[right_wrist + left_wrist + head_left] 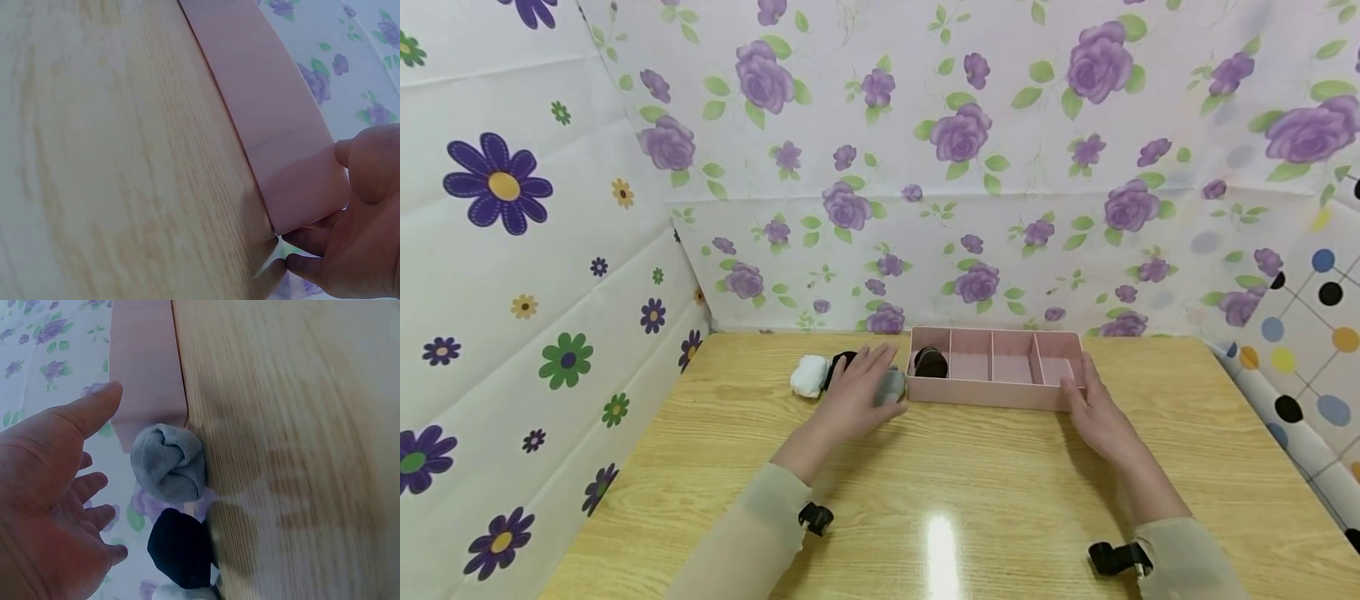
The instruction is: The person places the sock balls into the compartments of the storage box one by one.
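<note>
A long pink divided box [985,393] stands at the back of the table, with a dark rolled sock [931,363] in its leftmost compartment. My right hand [1103,421] grips the box's right end, thumb at the front rim and fingers around the end wall. Just left of the box, my left hand [852,402] hovers over a grey rolled sock [167,464], its fingers spread and holding nothing. Beside the grey one sits a black rolled sock [181,547], partly hidden by this hand in the head view. A white rolled sock [810,377] lies at the row's left end.
The wooden table [1000,483] reaches back to a wall cover [910,233] with purple flowers. Another flowered sheet [550,292] hangs along the left, and a dotted one [1307,358] along the right. The box's other compartments hold nothing visible.
</note>
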Demonstrator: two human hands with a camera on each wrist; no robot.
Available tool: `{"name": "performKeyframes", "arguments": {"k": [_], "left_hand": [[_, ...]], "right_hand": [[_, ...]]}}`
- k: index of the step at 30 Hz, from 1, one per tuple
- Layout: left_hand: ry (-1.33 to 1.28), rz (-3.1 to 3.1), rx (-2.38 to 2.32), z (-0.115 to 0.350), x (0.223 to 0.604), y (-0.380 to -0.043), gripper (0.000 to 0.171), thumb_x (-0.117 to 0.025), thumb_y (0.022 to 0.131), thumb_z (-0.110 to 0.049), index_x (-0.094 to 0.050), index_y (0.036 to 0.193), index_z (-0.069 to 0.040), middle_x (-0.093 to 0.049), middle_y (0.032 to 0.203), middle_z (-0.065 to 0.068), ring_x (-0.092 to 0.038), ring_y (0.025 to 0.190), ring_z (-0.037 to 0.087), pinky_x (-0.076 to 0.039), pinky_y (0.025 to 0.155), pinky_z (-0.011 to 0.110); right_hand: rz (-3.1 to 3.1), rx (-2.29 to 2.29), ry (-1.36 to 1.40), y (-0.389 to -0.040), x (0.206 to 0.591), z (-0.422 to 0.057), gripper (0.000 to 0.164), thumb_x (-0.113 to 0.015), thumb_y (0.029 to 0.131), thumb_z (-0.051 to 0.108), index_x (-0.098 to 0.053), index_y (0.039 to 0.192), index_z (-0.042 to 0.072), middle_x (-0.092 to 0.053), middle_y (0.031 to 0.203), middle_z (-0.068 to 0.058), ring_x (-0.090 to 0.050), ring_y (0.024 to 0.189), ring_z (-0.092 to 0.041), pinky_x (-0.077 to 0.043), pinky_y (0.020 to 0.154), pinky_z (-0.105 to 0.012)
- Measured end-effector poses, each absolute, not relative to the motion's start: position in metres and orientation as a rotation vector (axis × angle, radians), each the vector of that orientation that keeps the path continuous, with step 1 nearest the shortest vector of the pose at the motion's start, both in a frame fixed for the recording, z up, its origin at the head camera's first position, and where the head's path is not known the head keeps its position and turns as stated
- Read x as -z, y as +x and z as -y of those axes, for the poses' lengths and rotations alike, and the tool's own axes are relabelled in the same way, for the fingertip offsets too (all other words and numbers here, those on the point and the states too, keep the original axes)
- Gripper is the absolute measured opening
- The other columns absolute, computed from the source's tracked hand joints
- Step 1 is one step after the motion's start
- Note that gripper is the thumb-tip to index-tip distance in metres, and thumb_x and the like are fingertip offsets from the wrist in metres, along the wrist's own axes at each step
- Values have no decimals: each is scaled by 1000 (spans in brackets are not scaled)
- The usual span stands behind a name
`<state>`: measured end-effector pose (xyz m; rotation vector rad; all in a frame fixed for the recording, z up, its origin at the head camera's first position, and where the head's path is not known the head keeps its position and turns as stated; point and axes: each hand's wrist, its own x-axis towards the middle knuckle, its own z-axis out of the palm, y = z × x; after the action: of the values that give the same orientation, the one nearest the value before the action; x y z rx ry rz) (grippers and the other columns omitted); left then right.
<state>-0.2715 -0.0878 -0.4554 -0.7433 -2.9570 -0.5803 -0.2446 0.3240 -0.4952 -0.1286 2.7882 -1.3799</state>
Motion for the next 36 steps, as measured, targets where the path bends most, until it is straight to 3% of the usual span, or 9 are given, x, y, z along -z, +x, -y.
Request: {"name": "performKeyframes", "arguments": {"k": [6,14,20,27,36], "left_hand": [[-796,3012,532,98,455,-272,100,-81,103,-44,-21,179,-20,-19,184,3,-9,170,29,-3,134,64],[-829,3065,417,105,465,-279,101,-81,102,-47,-21,179,-20,-24,182,4,-11,170,30,-5,134,65],[-881,3062,399,108,467,-280,98,-82,102,-43,-26,177,-14,-28,181,8,-12,169,33,-7,133,68],[-885,3031,418,112,470,-280,93,-83,102,-36,-32,175,-11,-37,177,14,-24,166,39,-8,132,69],[-844,2992,397,114,474,-280,91,-86,99,-41,-40,172,-12,-49,169,14,-45,157,32,-8,133,66]], "right_hand": [[-2798,1364,-117,-244,494,-322,81,-28,123,42,22,170,0,3,171,-47,-5,156,-69,-10,124,-80],[-2785,1377,-116,-244,494,-323,81,-27,123,42,23,170,0,6,172,-45,-3,157,-68,-8,125,-79],[-2794,1377,-125,-245,495,-323,81,-30,123,40,22,170,-1,5,172,-45,-4,158,-67,-10,125,-79],[-2794,1361,-118,-246,495,-324,83,-30,122,44,21,171,0,5,173,-44,-5,157,-68,-12,124,-81],[-2786,1370,-118,-245,494,-323,85,-30,122,47,22,171,1,7,174,-42,-3,158,-66,-10,125,-80]]}}
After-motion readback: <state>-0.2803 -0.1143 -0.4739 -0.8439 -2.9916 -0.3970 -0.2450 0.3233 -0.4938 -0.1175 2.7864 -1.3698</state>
